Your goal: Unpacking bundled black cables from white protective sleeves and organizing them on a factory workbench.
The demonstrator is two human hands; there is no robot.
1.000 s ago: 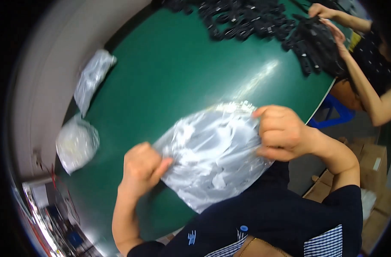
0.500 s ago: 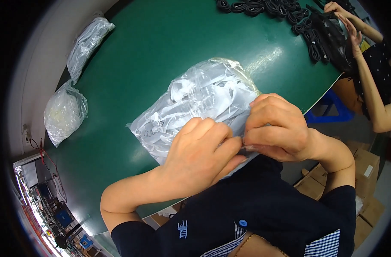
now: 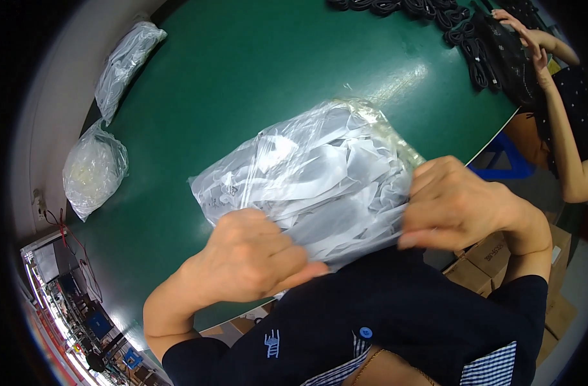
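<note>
A large clear plastic bag [image 3: 320, 174] packed with white, crumpled sheet-like pieces lies at the table's near edge, against my front. My left hand [image 3: 252, 257] is closed on the bag's near left side, its thumb pointing right. At the bag's right end, my right hand [image 3: 451, 206] grips the plastic with curled fingers; motion blurs it a little. A strip of yellowish clear film or tape [image 3: 387, 128] runs along the bag's far right edge. What the fingertips pinch is partly hidden behind the knuckles.
On the green table [image 3: 255, 71], a round clear bag [image 3: 94, 170] and a longer bag [image 3: 128, 67] lie along the left wall. Bundled black cables [image 3: 429, 13] sit at the far right. A co-worker's hands [image 3: 529, 45] handle black mesh material [image 3: 509, 61]. Cardboard boxes [image 3: 480, 260] stand below right.
My hands have moved apart, the left one leftward and the right one rightward. The bag is now spread wider and flatter between them. The co-worker's hands have shifted slightly.
</note>
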